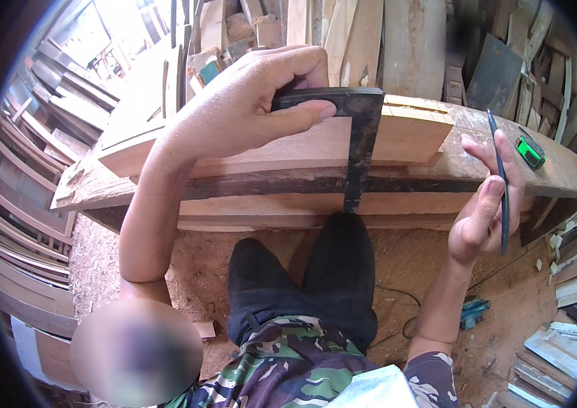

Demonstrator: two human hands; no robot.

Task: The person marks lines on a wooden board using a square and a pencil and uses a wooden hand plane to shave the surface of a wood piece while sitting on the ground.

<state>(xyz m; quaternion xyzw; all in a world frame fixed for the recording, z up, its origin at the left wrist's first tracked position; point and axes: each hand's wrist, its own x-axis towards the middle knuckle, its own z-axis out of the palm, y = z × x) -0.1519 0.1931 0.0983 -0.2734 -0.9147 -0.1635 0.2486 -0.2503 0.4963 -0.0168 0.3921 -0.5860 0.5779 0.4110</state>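
Observation:
My left hand is closed on the short arm of a black carpenter's square. The square's long blade hangs down across the front of a pale wooden board. That board lies along a wooden workbench, and notches or lines show on its top near the right end. Off to the right, above the bench's near edge, my right hand grips a thin dark pencil between thumb and fingers. The pencil stands nearly upright, apart from the board.
A green and black tape measure rests on the bench's right end. Wood pieces lean behind the bench, and stacked boards line the left. A teal power tool with a black cord sits on the dusty floor. Offcuts pile up at right.

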